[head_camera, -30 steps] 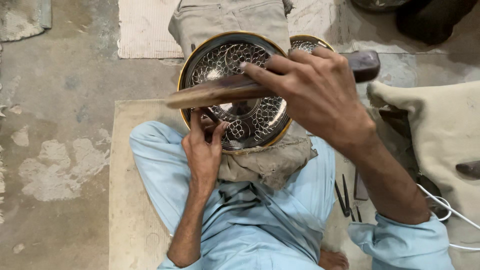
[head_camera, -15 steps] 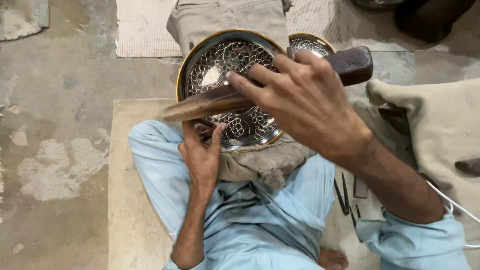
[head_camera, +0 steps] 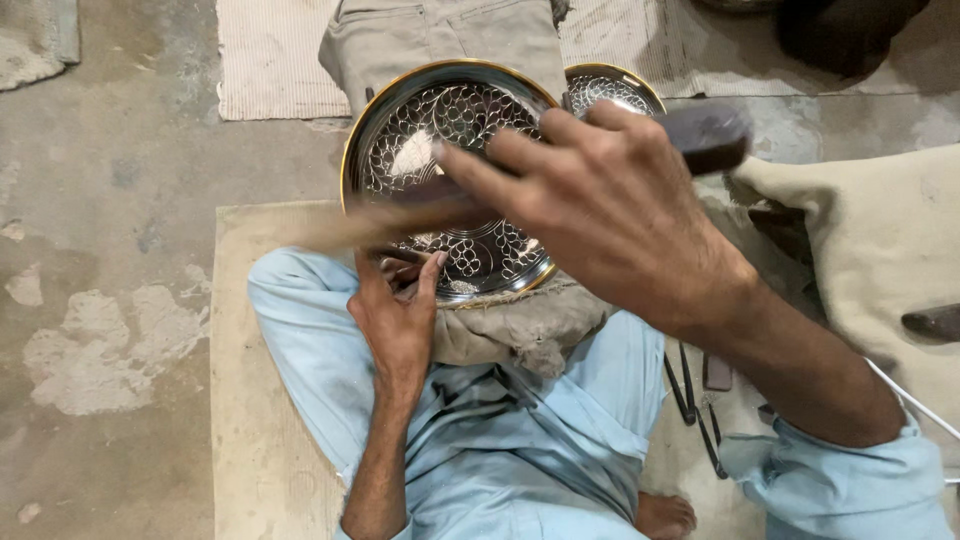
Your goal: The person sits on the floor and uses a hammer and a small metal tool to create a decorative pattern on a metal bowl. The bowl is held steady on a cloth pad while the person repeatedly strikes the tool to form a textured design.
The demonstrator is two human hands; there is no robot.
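Note:
A round metal plate (head_camera: 440, 120) with a gold rim and an engraved scale pattern rests on a cloth pad (head_camera: 520, 325) in my lap. My left hand (head_camera: 395, 315) sits at the plate's lower left edge, fingers pinched around a small tool that is mostly hidden. My right hand (head_camera: 610, 200) is raised over the plate, gripping a wooden-handled hammer (head_camera: 710, 135); its handle is blurred with motion and crosses the plate toward the left.
A second, smaller engraved plate (head_camera: 615, 85) lies just behind the first. Beige cushion (head_camera: 880, 250) at right, thin metal tools (head_camera: 690, 395) on the floor by my knee, a striped mat (head_camera: 270, 60) and folded cloth behind, and concrete floor at left.
My right hand and the hammer have swung down and left across the plate, the handle now blurred. My left hand has stayed at the plate's edge.

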